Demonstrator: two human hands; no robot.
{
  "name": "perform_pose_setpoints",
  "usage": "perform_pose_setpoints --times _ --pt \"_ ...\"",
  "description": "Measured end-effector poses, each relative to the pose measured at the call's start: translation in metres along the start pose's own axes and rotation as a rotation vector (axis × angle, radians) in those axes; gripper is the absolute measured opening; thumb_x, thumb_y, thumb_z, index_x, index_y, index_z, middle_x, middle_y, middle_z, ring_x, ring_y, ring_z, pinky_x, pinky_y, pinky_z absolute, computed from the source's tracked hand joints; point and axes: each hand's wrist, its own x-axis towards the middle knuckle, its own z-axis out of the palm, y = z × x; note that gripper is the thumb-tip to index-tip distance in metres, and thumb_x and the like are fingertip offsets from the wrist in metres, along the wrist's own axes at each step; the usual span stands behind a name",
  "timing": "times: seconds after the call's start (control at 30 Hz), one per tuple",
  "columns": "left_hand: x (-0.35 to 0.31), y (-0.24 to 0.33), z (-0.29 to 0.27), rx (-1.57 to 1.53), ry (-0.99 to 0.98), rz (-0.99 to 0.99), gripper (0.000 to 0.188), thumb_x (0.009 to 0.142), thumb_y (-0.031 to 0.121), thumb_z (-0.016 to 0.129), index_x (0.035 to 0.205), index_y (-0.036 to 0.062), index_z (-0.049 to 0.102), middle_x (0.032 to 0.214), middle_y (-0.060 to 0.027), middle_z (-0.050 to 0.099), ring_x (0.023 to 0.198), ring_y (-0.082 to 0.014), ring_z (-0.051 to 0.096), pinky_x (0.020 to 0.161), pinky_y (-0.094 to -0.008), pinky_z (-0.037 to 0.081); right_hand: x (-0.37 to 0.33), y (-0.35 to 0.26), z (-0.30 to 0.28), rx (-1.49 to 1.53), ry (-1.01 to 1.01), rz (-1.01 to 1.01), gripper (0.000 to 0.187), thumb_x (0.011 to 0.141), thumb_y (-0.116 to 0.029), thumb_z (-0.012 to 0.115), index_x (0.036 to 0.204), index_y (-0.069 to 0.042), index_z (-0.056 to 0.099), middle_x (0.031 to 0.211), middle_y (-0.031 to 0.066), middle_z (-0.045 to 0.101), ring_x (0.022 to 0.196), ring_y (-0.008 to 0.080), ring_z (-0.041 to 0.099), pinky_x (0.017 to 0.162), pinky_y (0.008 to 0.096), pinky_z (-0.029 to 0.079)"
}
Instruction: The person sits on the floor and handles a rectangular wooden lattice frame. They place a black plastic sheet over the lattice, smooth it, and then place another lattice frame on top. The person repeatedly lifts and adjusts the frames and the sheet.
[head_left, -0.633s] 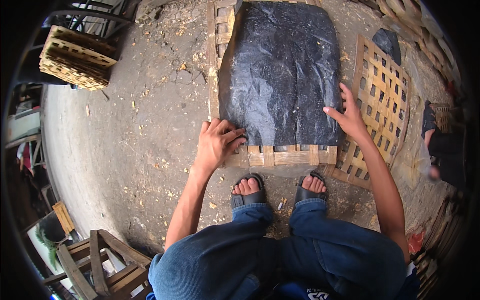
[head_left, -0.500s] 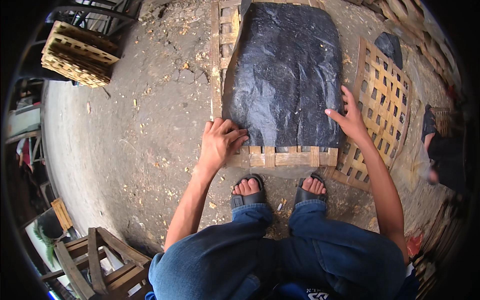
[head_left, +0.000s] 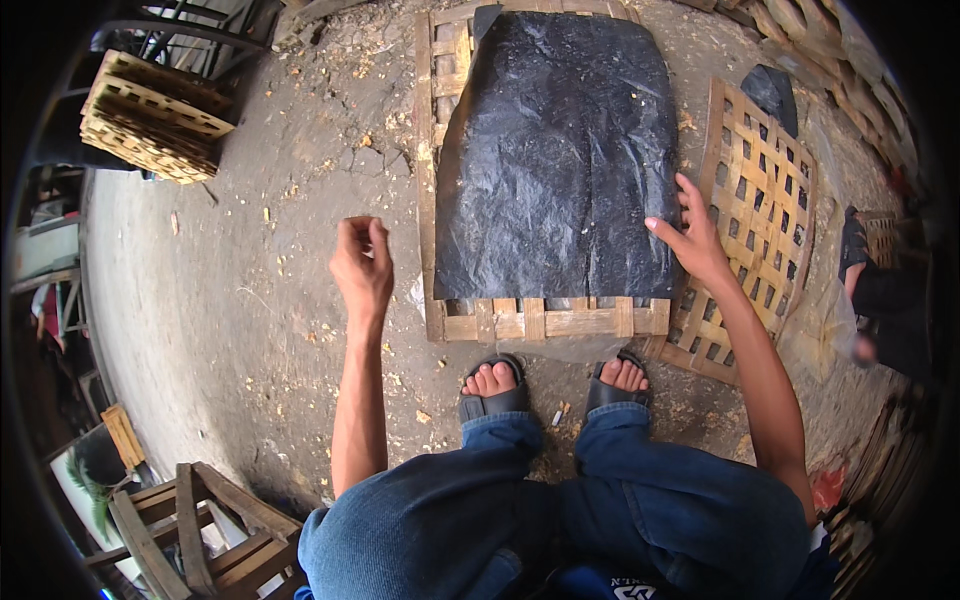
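Note:
A black plastic sheet [head_left: 560, 160] lies over a rectangular woven bamboo frame [head_left: 545, 322], whose slats show along the near and left edges. My left hand [head_left: 362, 265] is raised over the ground, left of the frame and apart from it. Its fingers are curled in, with nothing visible in them. At the sheet's right edge is my right hand [head_left: 698, 245], thumb and fingers apart; the thumb tip reaches over the sheet. Just right of that hand, a second woven bamboo panel [head_left: 750, 215] lies tilted on the ground.
Several woven panels [head_left: 155, 120] are stacked at the upper left. A wooden slatted crate [head_left: 200, 530] stands at the lower left. Beyond the second panel lies a dark plastic bundle [head_left: 770, 95]. Another person [head_left: 895, 310] is partly visible at the far right. My sandalled feet are below the frame.
My left hand has let go of the sheet's near left corner and moved left. That corner now lies flatter and farther left over the frame. My right hand has barely moved.

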Motion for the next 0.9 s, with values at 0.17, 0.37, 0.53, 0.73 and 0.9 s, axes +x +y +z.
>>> perform_pose_setpoints --times 0.17,0.37,0.53,0.73,0.9 --pt "0.026 -0.08 -0.055 0.86 0.219 0.263 0.047 0.091 0.011 0.065 0.136 0.0044 0.054 0.129 -0.0201 0.056 0.115 -0.0362 0.054 0.1 -0.0476 0.042 0.006 0.002 0.001 0.097 0.014 0.025 0.087 0.091 -0.041 0.074 0.156 -0.006 0.028 0.139 0.0275 0.051 0.113 0.0297 0.062 0.095 0.0406 0.051" --pt "0.02 -0.056 -0.017 0.287 -0.081 0.036 0.042 0.098 0.03 0.064 0.131 0.0036 0.061 0.114 -0.018 0.068 0.101 -0.0285 0.067 0.085 -0.0421 0.055 0.008 -0.005 0.001 0.144 0.061 0.047 0.062 0.1 -0.034 0.064 0.148 -0.001 0.042 0.123 0.0213 0.063 0.112 0.0239 0.063 0.097 0.0371 0.049" --pt "0.019 0.004 0.033 0.238 -0.193 0.161 0.051 0.09 0.044 0.074 0.115 0.0009 0.067 0.103 -0.016 0.07 0.089 -0.026 0.069 0.076 -0.0389 0.055 0.011 -0.009 0.003 0.089 0.151 0.11 0.056 0.1 -0.035 0.063 0.14 0.002 0.051 0.124 0.0197 0.064 0.116 0.0244 0.062 0.101 0.0367 0.047" --pt "0.016 0.015 0.041 0.179 -0.195 0.1 0.044 0.081 0.031 0.085 0.104 0.0012 0.064 0.089 -0.0115 0.064 0.074 -0.023 0.063 0.067 -0.0369 0.052 0.008 0.006 -0.003 0.171 0.139 0.132 0.05 0.098 -0.031 0.067 0.138 -0.002 0.054 0.119 0.0144 0.066 0.11 0.0207 0.063 0.093 0.0335 0.05" --pt "0.007 0.015 0.038 0.162 -0.178 0.097 0.041 0.081 0.027 0.085 0.105 0.0016 0.063 0.09 -0.0106 0.062 0.073 -0.0213 0.062 0.066 -0.0354 0.052 0.005 -0.007 -0.009 0.216 0.122 0.203 0.048 0.098 -0.027 0.068 0.138 -0.005 0.054 0.116 0.0093 0.065 0.103 0.0168 0.062 0.084 0.0318 0.051"
